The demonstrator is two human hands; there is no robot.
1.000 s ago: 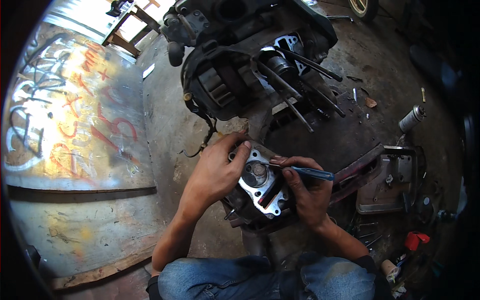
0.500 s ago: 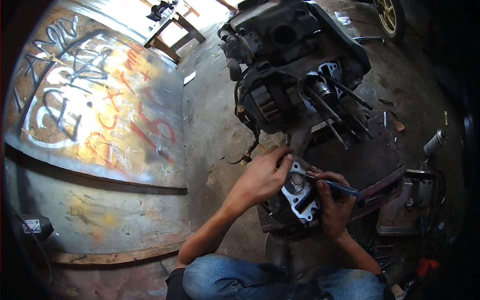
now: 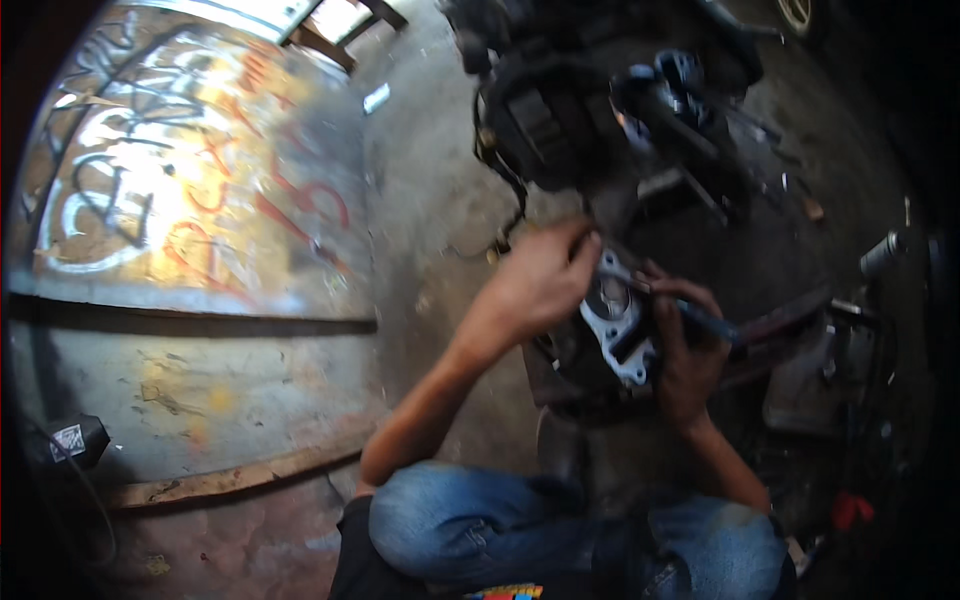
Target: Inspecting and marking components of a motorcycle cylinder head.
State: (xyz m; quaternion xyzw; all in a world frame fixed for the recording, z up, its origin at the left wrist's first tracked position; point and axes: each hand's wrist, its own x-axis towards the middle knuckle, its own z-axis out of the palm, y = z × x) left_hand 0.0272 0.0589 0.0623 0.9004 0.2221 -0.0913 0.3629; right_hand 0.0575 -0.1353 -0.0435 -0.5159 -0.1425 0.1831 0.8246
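An engine cylinder head (image 3: pixel 604 325) with a pale, holed face sits on a dark stand between my hands. My left hand (image 3: pixel 530 285) is closed on its upper left edge, thumb and fingers curled over it. My right hand (image 3: pixel 690 355) grips a blue-handled screwdriver (image 3: pixel 710 318), held across the upper part of the head near the round chamber. The picture is blurred, so the tool's tip and what it touches cannot be made out.
A dark engine (image 3: pixel 540 125) with protruding studs stands beyond my hands. At right are a spray can (image 3: pixel 878 255), a metal tray (image 3: pixel 800 395) and a red object (image 3: pixel 853 510). A painted board (image 3: pixel 200 190) lies at left, with a black object (image 3: pixel 75 448) near it.
The view has shifted, so the scene moved rightward, then upward in the picture, and is now blurred. Both hands keep their grips on the cylinder head and screwdriver.
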